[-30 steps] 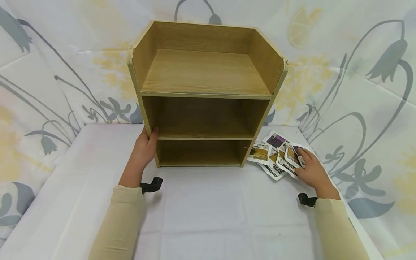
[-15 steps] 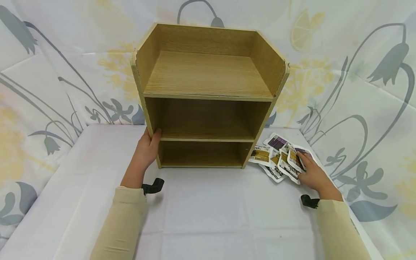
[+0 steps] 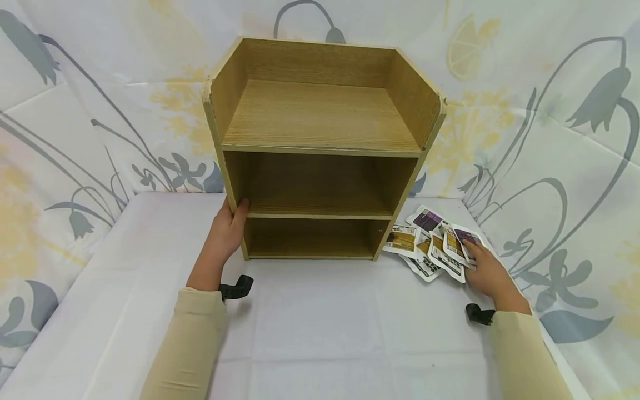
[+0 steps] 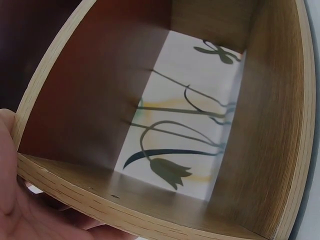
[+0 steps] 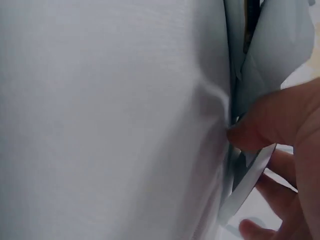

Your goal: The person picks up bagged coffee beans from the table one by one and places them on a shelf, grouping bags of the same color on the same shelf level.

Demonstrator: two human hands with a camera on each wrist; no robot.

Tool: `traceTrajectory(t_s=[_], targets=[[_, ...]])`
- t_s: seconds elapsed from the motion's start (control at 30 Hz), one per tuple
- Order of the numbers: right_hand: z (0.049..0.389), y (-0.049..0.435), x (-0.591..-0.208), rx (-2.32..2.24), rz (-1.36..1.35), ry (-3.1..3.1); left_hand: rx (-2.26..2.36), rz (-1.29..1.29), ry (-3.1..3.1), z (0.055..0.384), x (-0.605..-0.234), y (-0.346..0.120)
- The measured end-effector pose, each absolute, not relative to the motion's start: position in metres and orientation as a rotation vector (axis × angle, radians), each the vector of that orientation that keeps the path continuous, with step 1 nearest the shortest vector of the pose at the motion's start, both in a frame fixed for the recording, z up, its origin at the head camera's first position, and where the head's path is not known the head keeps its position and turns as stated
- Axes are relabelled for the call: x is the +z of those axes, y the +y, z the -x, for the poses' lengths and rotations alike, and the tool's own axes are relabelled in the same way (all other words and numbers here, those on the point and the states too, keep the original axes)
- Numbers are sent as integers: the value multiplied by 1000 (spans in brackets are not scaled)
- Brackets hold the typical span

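Note:
A wooden shelf unit (image 3: 320,149) with an open top tray and two lower compartments stands at the middle of the table. My left hand (image 3: 227,229) grips its left side panel, thumb on the front edge; in the left wrist view the fingers (image 4: 55,220) lie behind the pale wooden edge. Several flat white packets (image 3: 427,218) with purple and golden-brown printing lie fanned in a pile right of the shelf unit. At the pile's right end my right hand (image 3: 487,272) pinches a packet (image 5: 250,182), thumb on one side and fingers on the other in the right wrist view.
A white cloth (image 3: 320,328) covers the table. Behind and on both sides hangs a floral-printed sheet (image 3: 550,139), close beside the right hand. The packets reach up to the lower right corner of the shelf unit.
My right hand has shifted slightly toward the near right at the end of the pile. The left hand keeps its grip on the shelf unit, and the head view has tilted a little.

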State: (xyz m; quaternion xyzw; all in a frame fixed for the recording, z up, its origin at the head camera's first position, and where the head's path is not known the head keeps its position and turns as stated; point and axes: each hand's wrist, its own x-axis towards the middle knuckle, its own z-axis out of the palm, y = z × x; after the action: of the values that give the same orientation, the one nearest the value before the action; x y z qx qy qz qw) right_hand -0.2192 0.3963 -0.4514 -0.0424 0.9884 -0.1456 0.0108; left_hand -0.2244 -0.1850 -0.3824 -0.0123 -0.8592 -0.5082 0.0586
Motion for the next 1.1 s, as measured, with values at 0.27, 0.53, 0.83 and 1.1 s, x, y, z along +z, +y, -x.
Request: traceTrajectory(t_s=[0.27,0.53,0.83,1.1], targets=[[208,394,-452,-435,116,3202,-1532,39,-2610,223,-383,-186],[198,392,-439,-485,162,3132,-1536,42,-2613,224,-383,-186],[190,382,-423,-503,168,3333,-1540,39,-2610,225,-383,-185],[188,371,-404,-504,136,3424,-1542,35,-2604,224,-381,-184]])
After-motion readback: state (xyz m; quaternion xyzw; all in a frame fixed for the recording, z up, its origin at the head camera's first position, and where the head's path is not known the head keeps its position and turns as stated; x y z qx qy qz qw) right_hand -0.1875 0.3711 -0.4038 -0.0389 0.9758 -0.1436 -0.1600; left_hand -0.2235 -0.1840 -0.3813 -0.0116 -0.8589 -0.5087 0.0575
